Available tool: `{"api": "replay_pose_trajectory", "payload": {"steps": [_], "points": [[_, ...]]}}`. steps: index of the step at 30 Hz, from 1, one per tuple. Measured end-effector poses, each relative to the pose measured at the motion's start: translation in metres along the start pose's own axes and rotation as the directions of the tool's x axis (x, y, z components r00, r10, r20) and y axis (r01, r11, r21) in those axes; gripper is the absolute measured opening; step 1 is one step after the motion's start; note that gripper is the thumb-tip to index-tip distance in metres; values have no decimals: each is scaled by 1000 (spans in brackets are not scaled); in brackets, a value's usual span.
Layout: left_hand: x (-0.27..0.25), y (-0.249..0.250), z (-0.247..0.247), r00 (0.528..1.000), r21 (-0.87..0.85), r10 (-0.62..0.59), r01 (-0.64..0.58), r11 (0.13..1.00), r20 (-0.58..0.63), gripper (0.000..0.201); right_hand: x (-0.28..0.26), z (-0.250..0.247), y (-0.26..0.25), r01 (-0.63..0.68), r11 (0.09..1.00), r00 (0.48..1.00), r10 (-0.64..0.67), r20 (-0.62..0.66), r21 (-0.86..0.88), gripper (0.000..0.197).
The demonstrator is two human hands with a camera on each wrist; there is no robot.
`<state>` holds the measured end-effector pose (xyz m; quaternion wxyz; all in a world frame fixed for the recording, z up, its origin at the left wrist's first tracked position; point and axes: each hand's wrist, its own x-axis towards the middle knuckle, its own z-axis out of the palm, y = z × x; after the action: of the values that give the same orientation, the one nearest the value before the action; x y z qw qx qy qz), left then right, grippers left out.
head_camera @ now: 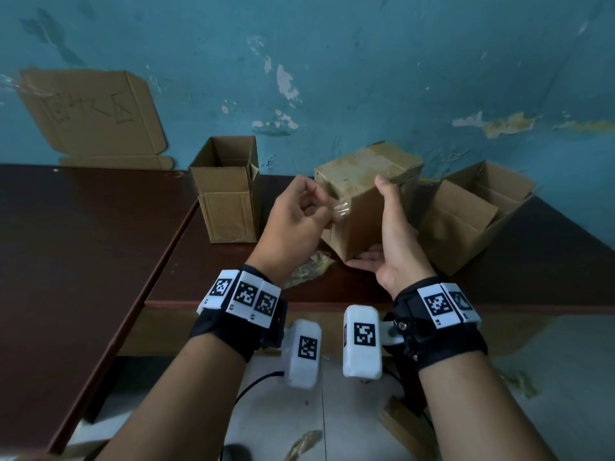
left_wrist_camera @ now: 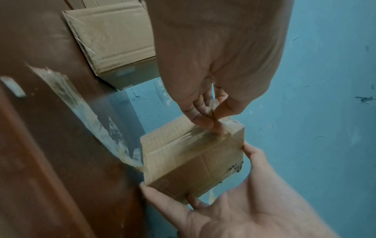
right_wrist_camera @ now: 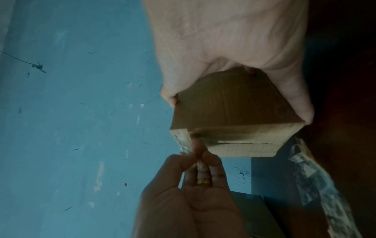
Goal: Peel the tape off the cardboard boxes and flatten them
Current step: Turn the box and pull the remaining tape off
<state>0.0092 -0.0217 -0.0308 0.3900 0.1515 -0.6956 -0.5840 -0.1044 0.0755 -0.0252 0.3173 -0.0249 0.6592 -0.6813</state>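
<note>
1. Your right hand [head_camera: 396,247] grips the sealed box [head_camera: 362,201] above the worktop [head_camera: 100,227].
2. Your left hand [head_camera: 296,224] fingers [left_wrist_camera: 203,119] pinch its tape [head_camera: 341,209], barely lifted.
3. Two opened boxes, one on the left [head_camera: 226,191] and one on the right [head_camera: 466,217], stand unflattened; peeled tape [head_camera: 309,269] lies nearby, so most work remains.

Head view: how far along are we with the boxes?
Done, apparently: one strip of peeled tape lies on the table; the tall box and the right-hand box stand open but unflattened. In hand: the right hand holds the closed box while the left hand pinches its tape end. Left: finish peeling it, then flatten all three.
</note>
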Motion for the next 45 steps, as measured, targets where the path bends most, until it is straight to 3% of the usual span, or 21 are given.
{"api": "replay_pose_trajectory", "payload": {"steps": [6, 10, 12, 14, 17, 30, 45], "points": [[-2, 4, 2, 999, -71, -42, 44, 997, 30, 15, 2, 5, 4, -21, 999, 999, 22, 44, -24, 125], [-1, 6, 0, 997, -130, -78, 81, 988, 26, 14, 2, 4, 3, -29, 999, 997, 31, 69, -29, 109], [-1, 7, 2, 995, -175, -75, 85, 981, 65, 5, 3, 4, 3, -30, 999, 997, 32, 71, -32, 113], [-2, 5, 3, 995, -156, -51, 63, 986, 82, 10, 5, 3, 4, -28, 999, 997, 30, 67, -21, 122], [-2, 3, 4, 995, -130, -10, 24, 991, 104, 13, 6, 2, 2, -25, 1000, 998, 25, 66, 1, 119], [-1, 1, 3, 985, -163, -22, 50, 985, 169, 17, 6, 4, 3, -42, 999, 998, 43, 45, -11, 140], [1, 9, -3, 988, -223, 1, 33, 974, 153, 19, 1, 5, 2, -67, 998, 996, 68, 58, -21, 134]]}}
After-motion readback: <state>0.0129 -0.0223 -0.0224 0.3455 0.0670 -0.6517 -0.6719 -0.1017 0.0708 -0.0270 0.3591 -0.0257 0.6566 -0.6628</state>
